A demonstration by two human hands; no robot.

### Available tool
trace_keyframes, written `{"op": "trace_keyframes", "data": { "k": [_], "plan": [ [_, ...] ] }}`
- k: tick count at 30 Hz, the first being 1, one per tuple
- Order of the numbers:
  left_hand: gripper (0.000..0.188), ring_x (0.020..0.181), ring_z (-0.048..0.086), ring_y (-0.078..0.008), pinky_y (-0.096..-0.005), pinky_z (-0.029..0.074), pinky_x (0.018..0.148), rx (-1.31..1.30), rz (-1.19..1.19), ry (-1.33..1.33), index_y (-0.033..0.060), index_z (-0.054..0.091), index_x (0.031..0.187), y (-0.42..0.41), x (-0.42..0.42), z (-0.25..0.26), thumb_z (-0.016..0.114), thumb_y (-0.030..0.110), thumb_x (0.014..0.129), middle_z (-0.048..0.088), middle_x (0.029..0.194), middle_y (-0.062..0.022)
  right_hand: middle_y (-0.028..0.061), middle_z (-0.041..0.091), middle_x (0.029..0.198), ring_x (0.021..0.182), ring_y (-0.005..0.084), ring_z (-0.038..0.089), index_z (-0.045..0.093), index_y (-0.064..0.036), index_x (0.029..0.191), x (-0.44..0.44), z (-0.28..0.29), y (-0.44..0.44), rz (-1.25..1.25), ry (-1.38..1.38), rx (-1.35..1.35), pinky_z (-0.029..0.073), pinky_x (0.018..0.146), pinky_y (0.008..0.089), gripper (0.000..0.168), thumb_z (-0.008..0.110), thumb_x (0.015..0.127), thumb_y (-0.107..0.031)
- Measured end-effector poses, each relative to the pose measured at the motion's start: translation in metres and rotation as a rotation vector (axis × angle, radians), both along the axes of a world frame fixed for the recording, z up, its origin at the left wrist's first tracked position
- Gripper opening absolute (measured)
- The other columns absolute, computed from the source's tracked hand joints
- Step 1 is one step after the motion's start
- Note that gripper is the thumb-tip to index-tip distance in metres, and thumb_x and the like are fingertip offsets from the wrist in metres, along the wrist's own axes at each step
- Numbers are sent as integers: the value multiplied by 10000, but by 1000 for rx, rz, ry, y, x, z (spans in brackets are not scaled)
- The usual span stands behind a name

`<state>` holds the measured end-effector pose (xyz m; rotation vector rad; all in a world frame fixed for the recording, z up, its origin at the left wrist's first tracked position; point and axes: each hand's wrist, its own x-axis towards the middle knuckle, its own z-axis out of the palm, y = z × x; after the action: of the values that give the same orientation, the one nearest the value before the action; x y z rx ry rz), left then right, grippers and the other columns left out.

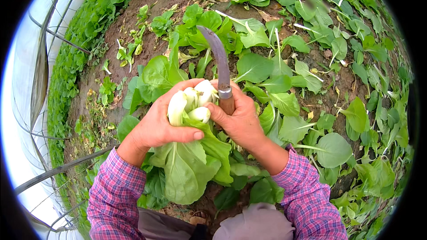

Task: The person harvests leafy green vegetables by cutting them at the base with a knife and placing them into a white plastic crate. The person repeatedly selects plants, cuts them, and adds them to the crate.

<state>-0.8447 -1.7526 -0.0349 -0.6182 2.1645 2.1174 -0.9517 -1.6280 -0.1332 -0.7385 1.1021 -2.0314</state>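
Observation:
My left hand (163,123) grips a head of leafy greens with pale stalks, like bok choy (190,170), its stem end up and its leaves hanging down. My right hand (238,116) holds the wooden handle of a sickle (220,53), whose curved, darkened blade points up and away from me. The right thumb touches the stalk ends beside the metal collar of the handle. Behind the hands, leafy plants (156,73) stand in the soil.
Cut loose leaves (333,150) lie over the brown soil (156,3) on the right and beyond. A dense row of greens (96,10) runs along the left, beside a plastic greenhouse wall (23,73) with metal poles. A pole (66,166) slants in at lower left. My knees are below.

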Motion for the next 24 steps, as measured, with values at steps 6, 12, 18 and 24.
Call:
{"op": "trace_keyframes", "data": {
  "k": [6,12,18,24],
  "plan": [
    [840,986,562,-229,-326,440,868,128,82,-110,-12,433,1203,-12,1,-4,789,310,514,571,1088,-184,53,569,792,671,100,535,565,-23,951,-27,-8,15,-219,738,229,437,578,235,234,671,748,-69],
    [806,897,590,-225,-319,481,805,223,190,-113,-18,442,1181,-11,10,-14,781,283,515,592,1010,-153,62,514,640,524,196,510,517,-40,800,-25,1,1,-312,1044,205,405,473,290,169,667,721,-44],
    [798,861,593,-207,-314,492,772,305,176,-141,-28,456,1160,-6,13,-21,794,275,503,591,975,-120,62,487,622,494,224,483,469,-54,780,-30,-39,-16,-463,1091,337,396,471,323,178,632,770,-124],
    [787,893,585,-235,-333,473,820,299,78,9,-13,459,1150,-25,42,11,806,218,483,580,985,-121,21,476,661,525,96,484,448,-53,843,-53,-79,11,-163,324,796,403,480,263,250,606,809,-244]
  ]
}}
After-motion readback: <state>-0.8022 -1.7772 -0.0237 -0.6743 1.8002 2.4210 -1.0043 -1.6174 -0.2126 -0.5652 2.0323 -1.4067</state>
